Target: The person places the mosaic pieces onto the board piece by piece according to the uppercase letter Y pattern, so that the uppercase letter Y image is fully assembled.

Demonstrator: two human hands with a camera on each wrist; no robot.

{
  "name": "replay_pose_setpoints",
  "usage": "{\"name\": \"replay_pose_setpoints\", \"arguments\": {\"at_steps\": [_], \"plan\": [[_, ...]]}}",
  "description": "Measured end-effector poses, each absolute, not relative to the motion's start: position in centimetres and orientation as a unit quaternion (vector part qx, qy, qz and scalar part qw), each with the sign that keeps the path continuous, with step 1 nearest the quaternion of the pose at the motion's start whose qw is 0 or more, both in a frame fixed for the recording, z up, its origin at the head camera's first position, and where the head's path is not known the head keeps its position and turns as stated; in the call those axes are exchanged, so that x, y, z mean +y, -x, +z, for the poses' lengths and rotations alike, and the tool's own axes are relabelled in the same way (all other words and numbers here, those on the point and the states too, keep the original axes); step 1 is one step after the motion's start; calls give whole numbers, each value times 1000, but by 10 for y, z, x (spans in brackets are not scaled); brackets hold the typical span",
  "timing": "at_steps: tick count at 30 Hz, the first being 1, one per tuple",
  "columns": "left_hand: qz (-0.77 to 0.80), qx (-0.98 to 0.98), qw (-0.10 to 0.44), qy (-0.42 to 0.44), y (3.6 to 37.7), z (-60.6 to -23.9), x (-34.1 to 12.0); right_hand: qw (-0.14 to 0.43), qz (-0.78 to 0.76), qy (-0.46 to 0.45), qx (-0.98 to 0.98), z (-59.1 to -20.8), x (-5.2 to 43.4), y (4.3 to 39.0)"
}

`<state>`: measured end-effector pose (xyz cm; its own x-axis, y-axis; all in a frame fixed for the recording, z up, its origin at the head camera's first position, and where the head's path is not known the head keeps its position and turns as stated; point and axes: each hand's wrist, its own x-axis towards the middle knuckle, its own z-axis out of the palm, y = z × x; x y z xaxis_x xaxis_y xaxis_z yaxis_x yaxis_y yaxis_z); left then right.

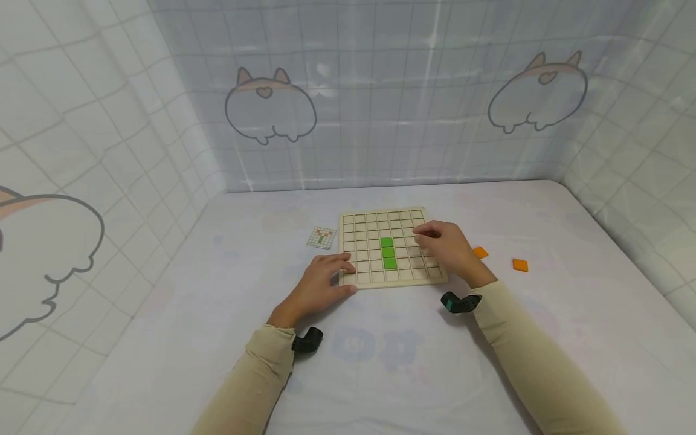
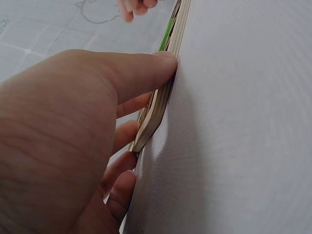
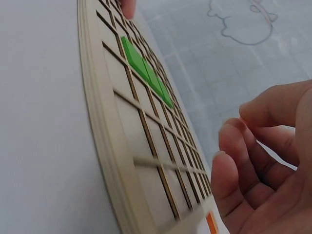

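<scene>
The grid board (image 1: 370, 244) lies flat on the worktop (image 1: 370, 386), its raised pale ribs dividing the surface into square cells. Three green tiles (image 1: 388, 252) are seated in adjoining cells of one column, forming a line that runs from near the middle toward the near edge. The left hand (image 1: 319, 283) is positioned at the near left corner of the board; its fingers are extended, relaxed and parted, touching the left margin, while the thumb rests against the near edge. The right hand (image 1: 446, 243) is raised over the right side of the board, clear of the surface. Its fingers are bent, with thumb and fingertips close together; whether anything is held between them cannot be told. To the right of the board lie two orange tiles (image 1: 519, 265), well apart from the green ones, the nearer of the pair being partly hidden by the right wrist. A small card (image 1: 322, 237) printed with a coloured grid lies just beside the board's left edge. Beyond the worktop stands a grid-patterned curtain (image 1: 380, 121) bearing cartoon animal outlines.
</scene>
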<state>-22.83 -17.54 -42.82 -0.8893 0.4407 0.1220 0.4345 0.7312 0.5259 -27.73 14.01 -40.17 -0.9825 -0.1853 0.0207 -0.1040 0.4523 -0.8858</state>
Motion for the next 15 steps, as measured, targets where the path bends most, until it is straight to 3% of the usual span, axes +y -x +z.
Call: {"name": "replay_pose_setpoints", "arguments": {"at_steps": [15], "plan": [[284, 930, 8, -233, 227, -428, -175, 33, -483, 57, 873, -399, 197, 264]]}}
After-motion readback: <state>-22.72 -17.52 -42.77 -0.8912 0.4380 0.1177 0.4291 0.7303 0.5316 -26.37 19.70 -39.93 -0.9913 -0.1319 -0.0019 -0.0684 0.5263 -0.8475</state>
